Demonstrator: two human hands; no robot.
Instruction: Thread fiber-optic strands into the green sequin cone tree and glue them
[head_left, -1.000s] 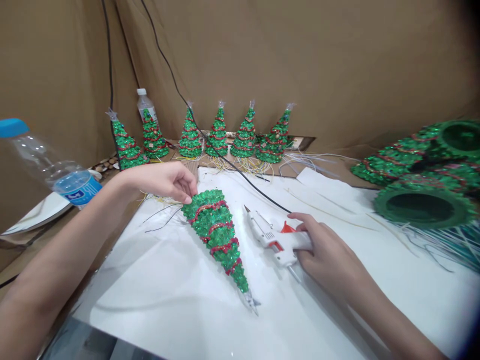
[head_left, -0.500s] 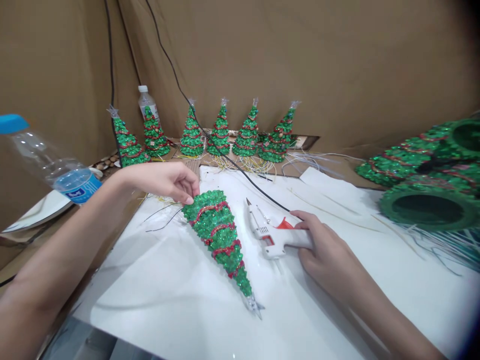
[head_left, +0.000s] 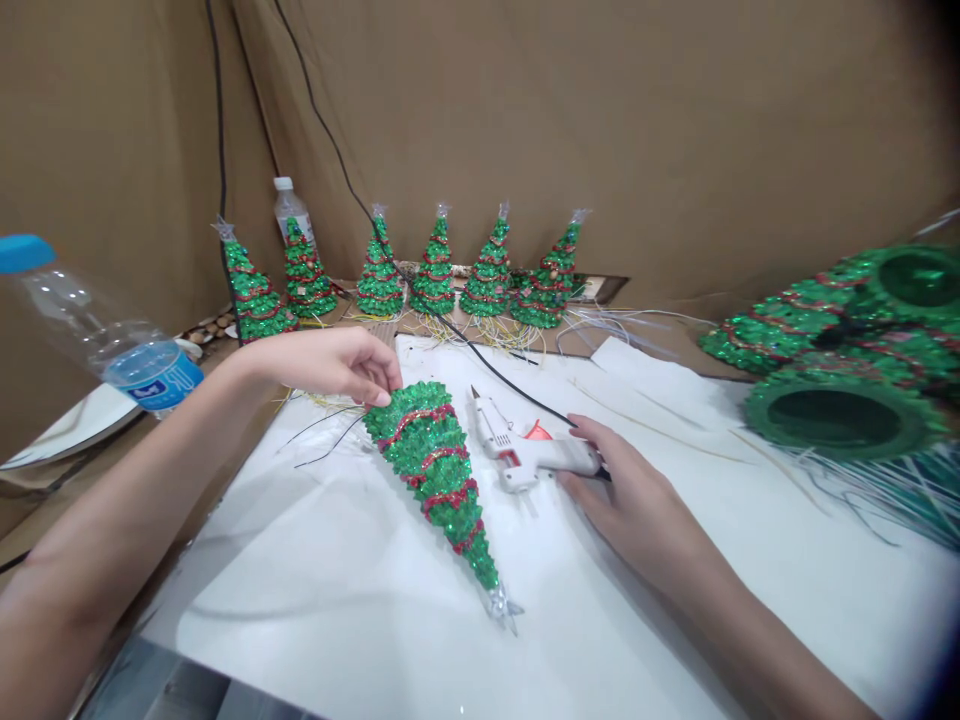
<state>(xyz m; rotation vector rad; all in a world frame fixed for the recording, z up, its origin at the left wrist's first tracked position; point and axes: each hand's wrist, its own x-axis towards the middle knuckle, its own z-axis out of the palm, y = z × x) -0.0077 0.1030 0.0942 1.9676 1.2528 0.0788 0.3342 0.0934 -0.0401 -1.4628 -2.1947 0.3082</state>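
Observation:
A green sequinned cone tree [head_left: 437, 470] with red garland lies on its side on the white sheet [head_left: 352, 590], its clear star tip pointing toward me. My left hand [head_left: 337, 362] pinches the rim of its wide base with closed fingers. A white glue gun [head_left: 525, 450] lies just right of the tree, nozzle pointing away from me. My right hand [head_left: 637, 505] is wrapped around its handle. The gun's black cord [head_left: 420, 290] runs up across the brown backdrop.
Several finished little trees [head_left: 435, 265] stand in a row at the back. Two water bottles, one [head_left: 112, 335] at the left, one [head_left: 289, 215] behind the row. More cone trees [head_left: 847, 350] lie stacked at the right over loose plastic strands [head_left: 877, 480].
My right hand has slid the glue gun up and left, closer to the tree's base. My left hand and the tree have stayed about where they were.

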